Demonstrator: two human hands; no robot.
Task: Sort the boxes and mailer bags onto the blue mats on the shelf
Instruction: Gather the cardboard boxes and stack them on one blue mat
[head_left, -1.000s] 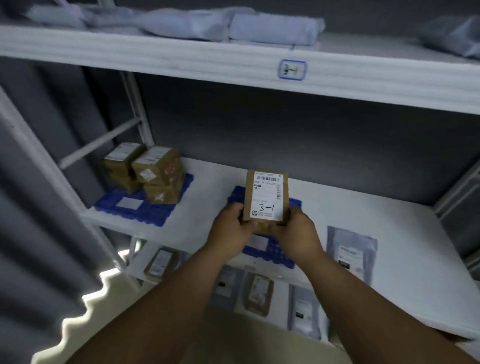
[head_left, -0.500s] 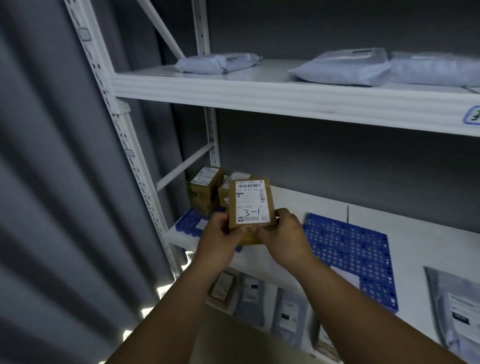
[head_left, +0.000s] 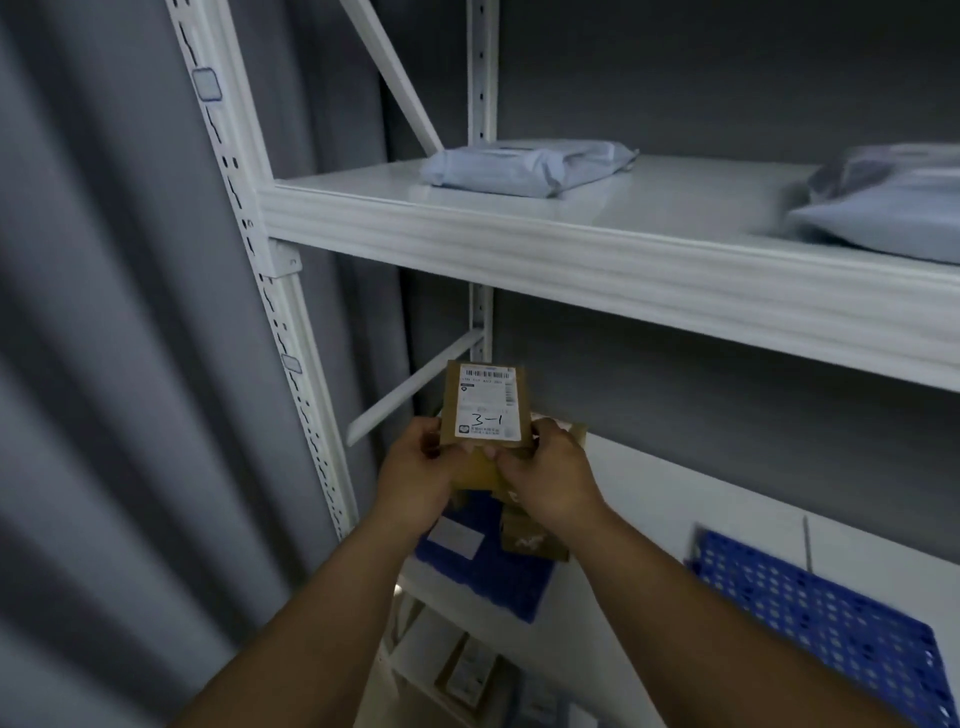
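Above left blue mat (head_left: 488, 582) | box (head_left: 485, 405) in both hands | stacked boxes (head_left: 535, 535) behind

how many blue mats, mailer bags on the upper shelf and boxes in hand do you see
blue mats: 2 (left mat, right mat)
mailer bags on the upper shelf: 2 (left bag, right bag)
boxes in hand: 1 (held box)
total: 5
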